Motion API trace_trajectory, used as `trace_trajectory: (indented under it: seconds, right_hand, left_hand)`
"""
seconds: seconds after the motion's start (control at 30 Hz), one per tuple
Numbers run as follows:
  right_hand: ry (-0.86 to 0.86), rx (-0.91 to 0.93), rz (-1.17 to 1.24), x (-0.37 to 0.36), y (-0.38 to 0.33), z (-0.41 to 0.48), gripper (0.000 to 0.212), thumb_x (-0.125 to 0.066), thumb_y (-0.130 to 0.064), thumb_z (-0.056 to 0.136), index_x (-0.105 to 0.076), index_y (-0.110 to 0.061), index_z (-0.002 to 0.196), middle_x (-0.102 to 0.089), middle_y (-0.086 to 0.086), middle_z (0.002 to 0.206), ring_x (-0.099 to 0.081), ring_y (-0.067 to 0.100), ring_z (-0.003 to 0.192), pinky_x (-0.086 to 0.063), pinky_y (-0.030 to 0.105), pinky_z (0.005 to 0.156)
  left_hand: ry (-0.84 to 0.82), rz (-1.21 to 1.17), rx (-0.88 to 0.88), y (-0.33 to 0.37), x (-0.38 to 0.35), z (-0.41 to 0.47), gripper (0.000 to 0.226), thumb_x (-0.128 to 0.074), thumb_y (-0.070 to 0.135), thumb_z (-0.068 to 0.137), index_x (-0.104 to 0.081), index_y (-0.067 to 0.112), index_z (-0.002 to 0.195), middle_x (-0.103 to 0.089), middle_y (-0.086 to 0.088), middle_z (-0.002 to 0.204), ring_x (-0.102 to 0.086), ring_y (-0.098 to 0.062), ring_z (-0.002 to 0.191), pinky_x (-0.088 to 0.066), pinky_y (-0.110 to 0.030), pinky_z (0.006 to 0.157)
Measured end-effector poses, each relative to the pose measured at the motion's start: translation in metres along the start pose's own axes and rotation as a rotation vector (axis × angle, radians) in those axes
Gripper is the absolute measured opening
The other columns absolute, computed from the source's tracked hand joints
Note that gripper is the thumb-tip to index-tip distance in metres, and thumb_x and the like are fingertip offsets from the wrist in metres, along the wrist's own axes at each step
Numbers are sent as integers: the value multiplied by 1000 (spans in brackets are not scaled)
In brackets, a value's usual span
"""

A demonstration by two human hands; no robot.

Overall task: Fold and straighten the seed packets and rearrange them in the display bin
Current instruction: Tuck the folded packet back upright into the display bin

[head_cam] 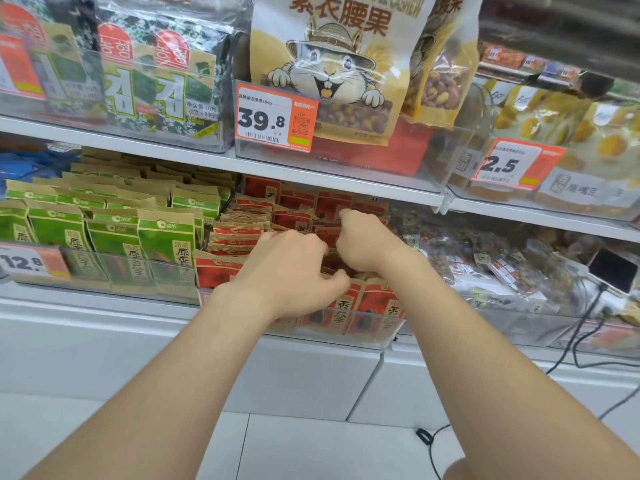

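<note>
Left hand, right hand gripping red packets (crinkled kraft tops), clear bin

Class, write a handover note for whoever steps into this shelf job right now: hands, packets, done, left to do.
Left hand: curled in the front rows, seemingly pinching a packet top.
Right hand: curled among packets further back; grip hidden.
Red seed packets: in the display bin.
Done: front row upright.
To do: several behind on the left lie flat and stacked; stand those up, even the rows.
</note>
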State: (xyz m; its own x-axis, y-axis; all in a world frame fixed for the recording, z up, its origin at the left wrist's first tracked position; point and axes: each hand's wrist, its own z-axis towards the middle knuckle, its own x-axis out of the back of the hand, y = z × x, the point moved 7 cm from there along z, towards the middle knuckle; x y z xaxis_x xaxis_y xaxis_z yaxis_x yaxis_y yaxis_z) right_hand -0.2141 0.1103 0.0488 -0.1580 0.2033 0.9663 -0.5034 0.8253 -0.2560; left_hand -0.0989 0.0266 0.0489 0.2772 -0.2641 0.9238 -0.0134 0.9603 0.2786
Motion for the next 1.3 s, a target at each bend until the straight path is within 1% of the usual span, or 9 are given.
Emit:
trace_trajectory:
  seconds: [0.17, 0.27, 0.33, 0.47, 0.63, 0.77, 0.87, 1.03, 1.3]
  right_hand:
    - [256, 6, 114, 36, 31, -51, 36, -52, 3, 87, -79, -13, 105, -75, 9, 113, -69, 30, 109, -59, 46, 98]
    - [485, 10, 215, 52, 51, -85, 31, -53, 3, 82, -74, -20, 80, -72, -3, 83, -67, 19, 78, -61, 37, 76]
    - [403, 48, 227, 44, 57, -97, 31, -54, -1, 86, -76, -22, 88, -70, -12, 82, -68, 12, 77, -60, 35, 78]
    - [237, 129, 60, 27, 59, -104, 34, -58, -14, 87, -79, -32, 107, -70, -21, 92, -67, 16, 105, -43, 49, 111]
    - [288, 199, -20, 27, 61, -103, 26, -71, -31, 91, -77, -36, 116, -73, -17, 110, -64, 13, 109, -38, 48, 110]
    - [365, 174, -18, 27, 67, -97, 17, -72, -30, 100, -77, -35, 115, -69, -12, 116, -63, 17, 113, -37, 47, 112]
    - [408, 144, -45, 28, 69, -93, 16, -71, -24, 102, -77, -34, 113, -68, -10, 116, -62, 19, 114, -34, 45, 108]
    - [439, 78, -133, 29, 71, -89, 16, -68, -22, 102, -78, -31, 110, -70, -7, 118, -58, 22, 118, -31, 44, 105]
    - [387, 120, -120, 23, 62, -85, 19, -79, -40, 96, -75, -29, 112, -61, -3, 121, -54, 25, 120, -37, 43, 105]
  left_hand:
    - [-24, 48, -93, 17, -1, -7, 23, -66, 37, 101, -77, 32, 121, -72, 11, 126, -62, -21, 123, -43, -50, 114]
    - [6, 92, -89, 23, -2, -9, 26, -66, 26, 104, -74, 33, 128, -71, 10, 128, -60, -21, 125, -41, -47, 114]
    - [24, 85, -73, 26, -3, -10, 32, -65, 20, 104, -72, 35, 130, -72, 12, 127, -61, -19, 124, -40, -46, 115]
    - [38, 97, -63, 33, -8, -11, 32, -68, 27, 102, -68, 37, 132, -73, 14, 126, -65, -16, 119, -42, -46, 114]
    - [108, 166, -28, 37, -16, -5, 26, -68, 33, 104, -68, 37, 130, -75, 11, 122, -65, -18, 116, -35, -44, 109]
    - [179, 274, 59, 31, -13, 7, 21, -72, 31, 103, -71, 34, 124, -76, 8, 104, -60, -21, 110, -34, -43, 101]
    - [222, 307, 114, 24, -11, 17, 24, -74, 30, 101, -71, 31, 124, -73, 5, 111, -58, -25, 114, -35, -45, 100]
    - [257, 319, 88, 20, -13, 36, 51, -86, 33, 90, -64, 29, 136, -65, 1, 132, -53, -27, 127, -35, -49, 110]
    - [157, 237, 19, 20, -27, 30, 45, -75, 32, 100, -63, 27, 143, -71, 5, 136, -56, -22, 137, -16, -56, 127]
